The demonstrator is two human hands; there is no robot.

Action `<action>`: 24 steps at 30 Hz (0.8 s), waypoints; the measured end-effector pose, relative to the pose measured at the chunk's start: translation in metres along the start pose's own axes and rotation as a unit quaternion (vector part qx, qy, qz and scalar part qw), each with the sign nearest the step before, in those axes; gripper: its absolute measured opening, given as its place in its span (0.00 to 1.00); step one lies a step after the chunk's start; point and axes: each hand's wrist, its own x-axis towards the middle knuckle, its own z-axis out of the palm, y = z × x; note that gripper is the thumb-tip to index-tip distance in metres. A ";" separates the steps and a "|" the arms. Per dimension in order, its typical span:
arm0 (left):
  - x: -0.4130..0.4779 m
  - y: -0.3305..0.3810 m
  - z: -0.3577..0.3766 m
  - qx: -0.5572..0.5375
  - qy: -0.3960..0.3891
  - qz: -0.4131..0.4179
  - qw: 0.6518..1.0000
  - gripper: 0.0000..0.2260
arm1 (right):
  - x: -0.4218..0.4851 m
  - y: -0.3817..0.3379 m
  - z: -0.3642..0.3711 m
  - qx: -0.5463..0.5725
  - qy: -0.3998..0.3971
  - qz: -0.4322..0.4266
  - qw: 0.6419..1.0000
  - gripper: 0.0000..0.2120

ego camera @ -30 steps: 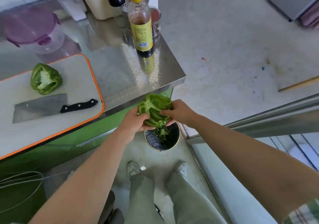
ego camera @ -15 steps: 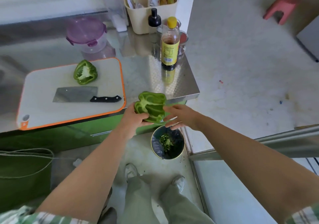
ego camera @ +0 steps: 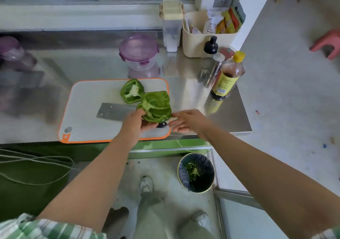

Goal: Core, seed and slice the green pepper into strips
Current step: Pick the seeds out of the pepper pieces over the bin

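The left hand (ego camera: 135, 123) grips a seeded pepper half (ego camera: 156, 106), the right hand (ego camera: 185, 121) hangs loose and empty; the other half (ego camera: 131, 91) has its core, and nothing is sliced.

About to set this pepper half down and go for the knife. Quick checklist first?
1. Is the held pepper half seeded: ok, only ribs show inside.
2. Grip of the left hand: ok, fingers curl round its lower edge.
3. Is the right hand free: ok, open, holding nothing.
4. Handle of the cleaver reachable: not ok, mostly hidden under the held half; blade lies flat on the cutting board.
5. Is the second pepper half cored: not ok, white core still inside.
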 end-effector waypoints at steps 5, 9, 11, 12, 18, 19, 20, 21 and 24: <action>0.050 0.056 -0.068 -0.055 0.093 0.042 0.993 0.09 | 0.069 -0.041 0.055 0.011 0.065 -0.010 0.998 0.15; 0.096 0.084 -0.113 -0.051 0.164 0.070 0.983 0.06 | 0.129 -0.055 0.090 -0.087 0.119 -0.022 0.989 0.25; 0.114 0.093 -0.124 -0.035 0.173 0.078 0.981 0.05 | 0.151 -0.059 0.099 -0.149 0.147 -0.035 0.977 0.27; 0.123 0.095 -0.128 -0.024 0.171 0.080 0.982 0.05 | 0.160 -0.061 0.102 -0.163 0.154 -0.037 0.974 0.27; 0.167 0.096 -0.144 0.055 0.127 0.056 0.989 0.04 | 0.186 -0.069 0.110 -0.250 0.135 -0.041 0.958 0.26; 0.169 0.096 -0.145 0.060 0.120 0.050 0.990 0.05 | 0.188 -0.070 0.108 -0.266 0.140 -0.042 0.953 0.25; 0.171 0.096 -0.145 0.064 0.116 0.044 0.990 0.06 | 0.190 -0.070 0.107 -0.270 0.143 -0.037 0.951 0.24; 0.172 0.097 -0.145 0.071 0.117 0.041 0.990 0.07 | 0.191 -0.070 0.106 -0.262 0.142 -0.028 0.954 0.23; 0.173 0.097 -0.148 0.159 0.157 0.037 0.974 0.09 | 0.190 -0.068 0.107 -0.169 0.135 0.005 0.976 0.18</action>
